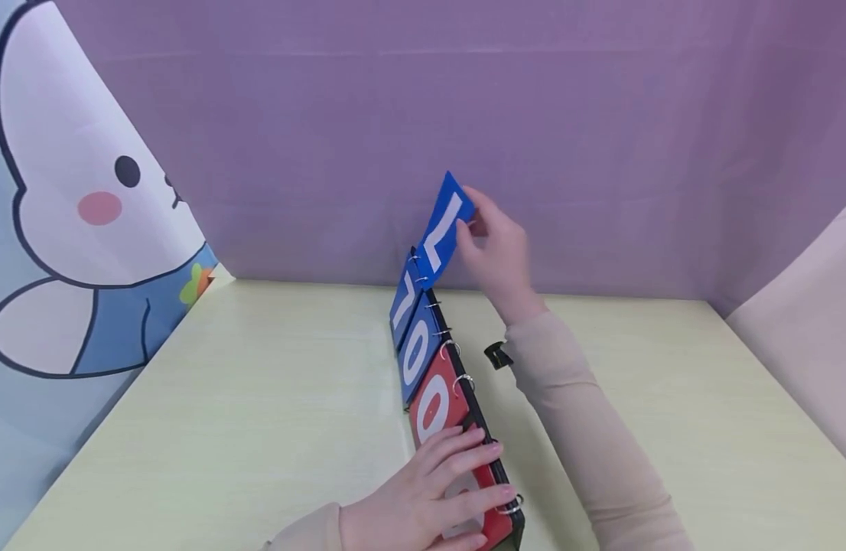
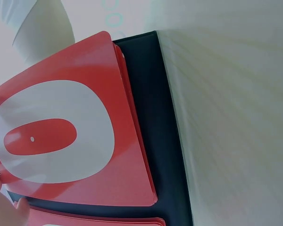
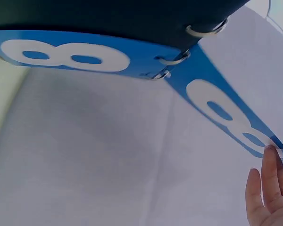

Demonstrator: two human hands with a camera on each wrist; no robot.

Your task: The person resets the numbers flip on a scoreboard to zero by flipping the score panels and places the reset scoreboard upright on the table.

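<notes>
A tabletop flip scoreboard (image 1: 474,409) with a black backing stands lengthwise, its number cards hung on metal rings. My right hand (image 1: 495,252) pinches a blue number card (image 1: 440,229) by its outer end, between thumb and fingers, above the far end. This raised card shows a 1 in the head view and an 8 on its other face in the right wrist view. Below it hang blue cards with a 1 and a 0 (image 1: 414,352). My left hand (image 1: 423,490) rests across the red cards at the near end, fingers extended to the ringed edge. A red 0 card (image 2: 94,141) fills the left wrist view.
The scoreboard stands on a pale yellow table (image 1: 278,398). A purple cloth (image 1: 313,153) rises behind the table, with a cartoon-printed cloth (image 1: 72,153) at left. Beside the right sleeve (image 1: 574,398) is a small black piece (image 1: 497,355).
</notes>
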